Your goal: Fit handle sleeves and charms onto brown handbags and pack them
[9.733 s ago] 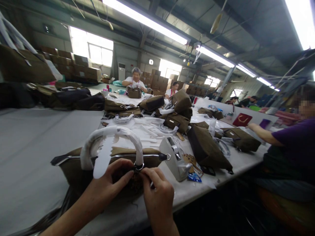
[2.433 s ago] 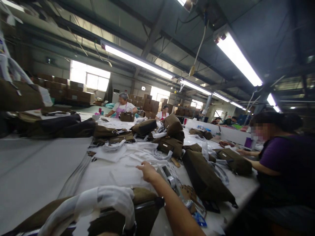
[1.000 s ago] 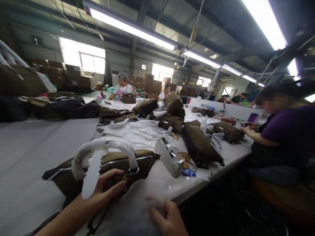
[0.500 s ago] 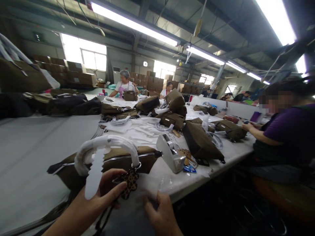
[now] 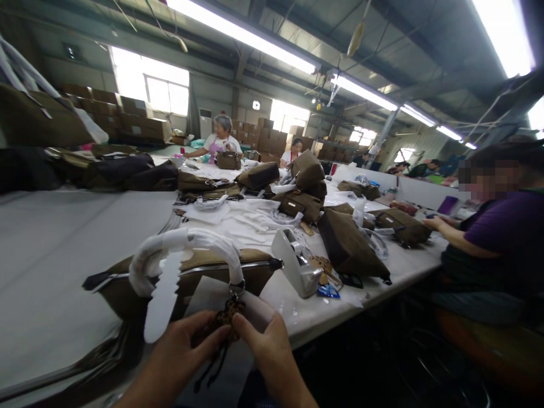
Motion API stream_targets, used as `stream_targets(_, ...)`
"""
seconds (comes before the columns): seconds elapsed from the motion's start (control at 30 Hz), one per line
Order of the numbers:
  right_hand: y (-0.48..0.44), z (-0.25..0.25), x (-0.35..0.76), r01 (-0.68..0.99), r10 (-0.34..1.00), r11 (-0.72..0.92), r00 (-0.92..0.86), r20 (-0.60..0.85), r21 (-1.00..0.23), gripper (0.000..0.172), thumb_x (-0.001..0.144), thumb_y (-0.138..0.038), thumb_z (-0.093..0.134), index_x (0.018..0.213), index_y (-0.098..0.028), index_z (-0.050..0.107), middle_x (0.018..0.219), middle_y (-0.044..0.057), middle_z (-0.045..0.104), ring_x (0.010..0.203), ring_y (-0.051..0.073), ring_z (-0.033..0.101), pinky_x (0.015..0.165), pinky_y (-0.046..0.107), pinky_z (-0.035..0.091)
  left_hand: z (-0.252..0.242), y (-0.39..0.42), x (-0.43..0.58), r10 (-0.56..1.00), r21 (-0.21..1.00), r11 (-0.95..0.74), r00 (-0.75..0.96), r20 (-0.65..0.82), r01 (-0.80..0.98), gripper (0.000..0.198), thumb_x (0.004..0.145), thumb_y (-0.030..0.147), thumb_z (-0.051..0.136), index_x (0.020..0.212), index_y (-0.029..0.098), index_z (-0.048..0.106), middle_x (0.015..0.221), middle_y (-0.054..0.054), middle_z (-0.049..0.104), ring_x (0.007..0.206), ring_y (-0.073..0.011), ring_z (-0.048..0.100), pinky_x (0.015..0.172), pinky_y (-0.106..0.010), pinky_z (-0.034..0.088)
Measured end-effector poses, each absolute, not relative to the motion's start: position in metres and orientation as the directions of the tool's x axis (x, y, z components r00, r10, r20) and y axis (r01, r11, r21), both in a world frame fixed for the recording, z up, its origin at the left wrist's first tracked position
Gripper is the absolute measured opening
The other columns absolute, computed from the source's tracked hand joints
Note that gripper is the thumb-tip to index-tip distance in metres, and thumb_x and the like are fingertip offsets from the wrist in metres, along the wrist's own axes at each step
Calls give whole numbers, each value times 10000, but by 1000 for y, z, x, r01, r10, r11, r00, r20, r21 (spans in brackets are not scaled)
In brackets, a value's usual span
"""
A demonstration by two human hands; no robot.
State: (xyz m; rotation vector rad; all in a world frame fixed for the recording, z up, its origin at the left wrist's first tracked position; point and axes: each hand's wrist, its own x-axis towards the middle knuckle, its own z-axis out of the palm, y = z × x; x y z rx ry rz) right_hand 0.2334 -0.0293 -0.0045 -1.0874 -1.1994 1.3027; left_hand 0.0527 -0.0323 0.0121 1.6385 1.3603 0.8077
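An olive handbag (image 5: 204,277) lies on the table before me, its handle (image 5: 187,243) wrapped in white paper. A leopard-print charm (image 5: 227,317) hangs from the handle's metal ring. My left hand (image 5: 187,345) and my right hand (image 5: 267,351) both pinch at this charm. Behind the charm stands a thin white sheet (image 5: 250,309), with my right fingers against its lower edge.
A white tape dispenser (image 5: 293,263) stands right of the bag. More olive bags (image 5: 346,246) and white paper wrappings (image 5: 242,218) lie across the table (image 5: 55,238). A person in a purple top (image 5: 497,243) sits at right. Two other people work at the far end.
My right hand fetched a white sheet from the table and brought it back. Since half a second ago the sheet has risen behind the charm and both hands have closed on the charm.
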Motion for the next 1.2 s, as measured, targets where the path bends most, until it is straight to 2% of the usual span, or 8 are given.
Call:
stream_targets(0.13, -24, 9, 233, -86, 993, 30, -109, 40, -996, 498, 792, -514, 839, 1148, -169, 790, 1105, 104, 794, 1075, 322, 728, 991, 445, 564, 13, -38, 44, 983, 843, -139, 175, 55, 519, 413, 872, 614, 640, 839, 234, 798, 741, -28, 772, 713, -251, 703, 651, -260, 503)
stream_targets(0.33, -18, 20, 247, -177, 962, -48, -271, 2, -983, 481, 814, -474, 836, 1163, -148, 783, 1136, 116, 786, 1111, 316, 721, 1011, 445, 546, 18, -47, 6, 952, 842, -9, -253, 173, 539, 501, 798, 712, 677, 1074, 301, 751, 1023, -20, 808, 964, -307, 741, 831, -291, 567)
stream_targets(0.53, -12, 25, 248, -140, 936, -26, -352, 25, -990, 440, 837, -440, 820, 1161, -146, 780, 1145, 122, 782, 1107, 319, 721, 1004, 452, 546, 9, -42, 28, 991, 978, 130, -18, -129, 162, 590, 833, 710, 645, 1095, 204, 797, 1069, -96, 815, 1039, -370, 741, 892, -423, 610)
stream_targets(0.63, -12, 26, 247, -8, 943, 77, -325, 76, -997, 382, 894, -408, 763, 1188, -164, 769, 1137, 98, 782, 1095, 302, 721, 978, 419, 555, 7, -36, 48, 988, 987, 92, 107, -107, 134, 555, 812, 644, 719, 1123, 191, 802, 1133, -104, 807, 1141, -374, 712, 1038, -466, 548)
stream_targets(0.77, -16, 28, 252, 158, 952, 214, -257, 169, -964, 313, 916, -404, 740, 1154, -206, 781, 1110, 67, 781, 1057, 275, 719, 952, 374, 548, 8, -31, 60, 987, 976, 31, 150, -64, 213, 491, 808, 607, 735, 1048, 189, 827, 1015, -75, 833, 1061, -371, 748, 972, -434, 587)
stream_targets(0.87, -21, 20, 260, -55, 962, 60, -264, 73, -997, 448, 888, -523, 751, 1212, -215, 752, 1121, 85, 776, 1088, 286, 713, 952, 391, 554, 6, -32, 58, 992, 971, 50, 102, -75, 232, 476, 804, 601, 735, 1050, 205, 831, 1024, -61, 835, 1072, -377, 748, 993, -456, 580)
stream_targets(1.0, -28, -4, 262, -445, 960, -182, -273, -61, -877, 648, 903, -746, 570, 1170, -184, 748, 1022, 128, 772, 1005, 312, 727, 837, 437, 593, 0, -31, 53, 1000, 977, 8, 10, -11, 214, 470, 798, 563, 758, 1116, 223, 818, 1131, -67, 816, 1181, -381, 702, 1100, -497, 506)
stream_targets(1.2, -36, -33, 239, -262, 993, 7, -111, 37, -965, 515, 875, -605, 720, 1198, -204, 746, 1104, 107, 770, 1117, 327, 686, 981, 446, 548, -7, -31, 54, 997, 935, 35, 51, -56, 352, 515, 818, 650, 690, 1034, 204, 830, 967, -74, 837, 984, -389, 765, 919, -463, 602)
